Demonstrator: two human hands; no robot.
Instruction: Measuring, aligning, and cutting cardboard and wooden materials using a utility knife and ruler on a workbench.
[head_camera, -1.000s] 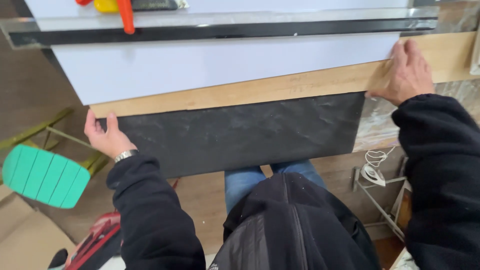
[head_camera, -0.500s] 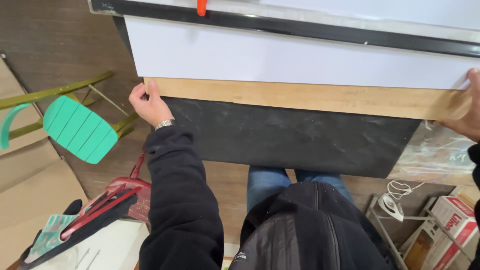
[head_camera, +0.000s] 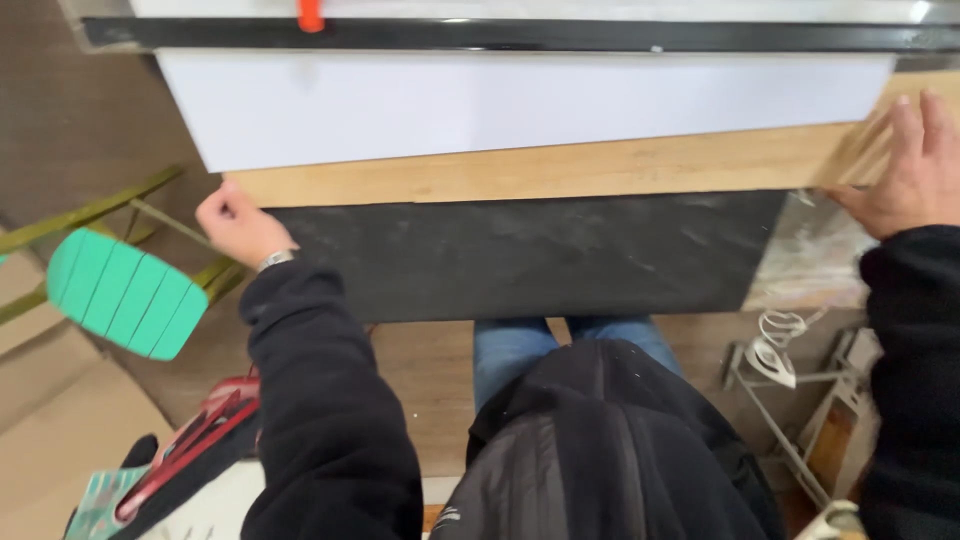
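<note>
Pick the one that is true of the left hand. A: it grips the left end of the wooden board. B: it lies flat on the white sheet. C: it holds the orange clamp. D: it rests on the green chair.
A: the left hand is closed at the left end of the wooden board, just above the dark slab.

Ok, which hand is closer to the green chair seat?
Left. The left hand grips the plank's end just up-right of the green chair seat; the right hand rests at the plank's far opposite end.

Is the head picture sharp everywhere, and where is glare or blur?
Head view: the right hand and the wooden board end beside it are smeared by motion blur; the white panel is bright and nearly featureless; the left hand and dark slab look fairly sharp.
</note>
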